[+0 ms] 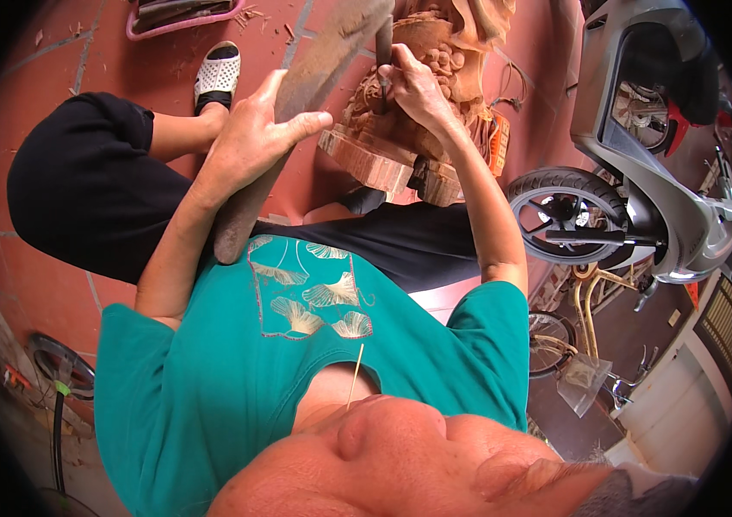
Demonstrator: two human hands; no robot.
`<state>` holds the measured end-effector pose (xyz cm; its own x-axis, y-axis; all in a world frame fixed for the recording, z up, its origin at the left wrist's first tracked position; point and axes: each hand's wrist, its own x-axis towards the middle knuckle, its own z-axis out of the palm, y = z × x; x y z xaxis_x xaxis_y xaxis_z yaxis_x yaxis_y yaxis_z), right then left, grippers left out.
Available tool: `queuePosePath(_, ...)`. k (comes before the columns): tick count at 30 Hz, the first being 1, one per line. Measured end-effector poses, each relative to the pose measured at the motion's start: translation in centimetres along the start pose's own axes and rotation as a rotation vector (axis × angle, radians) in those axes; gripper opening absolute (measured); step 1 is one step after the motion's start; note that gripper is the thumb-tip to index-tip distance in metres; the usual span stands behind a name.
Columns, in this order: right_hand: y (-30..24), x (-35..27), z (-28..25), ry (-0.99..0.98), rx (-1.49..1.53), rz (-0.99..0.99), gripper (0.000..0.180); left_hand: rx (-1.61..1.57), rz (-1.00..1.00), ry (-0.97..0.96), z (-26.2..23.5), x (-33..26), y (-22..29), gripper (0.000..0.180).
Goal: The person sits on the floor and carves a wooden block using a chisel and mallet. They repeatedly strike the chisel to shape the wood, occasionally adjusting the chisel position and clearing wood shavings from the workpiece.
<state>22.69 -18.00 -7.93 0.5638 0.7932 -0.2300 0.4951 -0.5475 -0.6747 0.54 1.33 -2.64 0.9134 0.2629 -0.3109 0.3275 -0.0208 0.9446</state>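
My left hand (250,142) is closed round a long club-shaped wooden mallet (327,65), its thumb stretched across the front. The mallet slants from my chest up to the thick end beside the chisel. With the fingers of my right hand (422,90) I grip a dark, narrow chisel (384,41), held roughly upright against a brown wood carving (448,60). Rounded, knobby shapes cover the carving, which rises from a pale wooden base (375,164) between my legs. The chisel's lower tip is hard to make out against the wood.
Wood chips lie on the red tile floor (39,172). A pink basket (181,24) with dark tools stands at the far left, near my shoed foot (217,73). To the right are a grey motorbike (642,172) and a bicycle (586,319); a small wheel (60,366) is at lower left.
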Motion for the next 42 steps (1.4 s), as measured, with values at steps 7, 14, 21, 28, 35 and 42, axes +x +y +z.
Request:
queuePosePath(7,-2.0,-0.3,-0.3,-0.085,0.02,-0.011,0.023,-0.118,0.166,0.211,-0.4,0.5,-0.8,0.051)
queuePosePath(14,-1.8,-0.6,0.1,-0.054,-0.033,-0.108,0.024,-0.159,0.005,0.122,-0.7,0.4,-0.1,0.055)
queuePosePath(21,-1.3,-0.5,0.4,-0.069,-0.067,-0.147,0.03,-0.026,0.101,0.062,0.4,0.4,-1.2,0.058)
queuePosePath(28,-1.5,-0.8,0.7,-0.095,-0.1,-0.164,0.029,0.023,0.068,0.124,0.2,0.8,-1.1,0.058)
queuePosePath(35,0.1,0.2,0.6,0.108,-0.009,0.047,0.026,0.121,0.016,0.039,0.1,0.4,-1.4,0.065)
queuePosePath(42,-0.7,0.1,-0.4,0.101,0.17,0.023,0.026,0.033,0.078,0.112,0.2,0.4,-1.1,0.063)
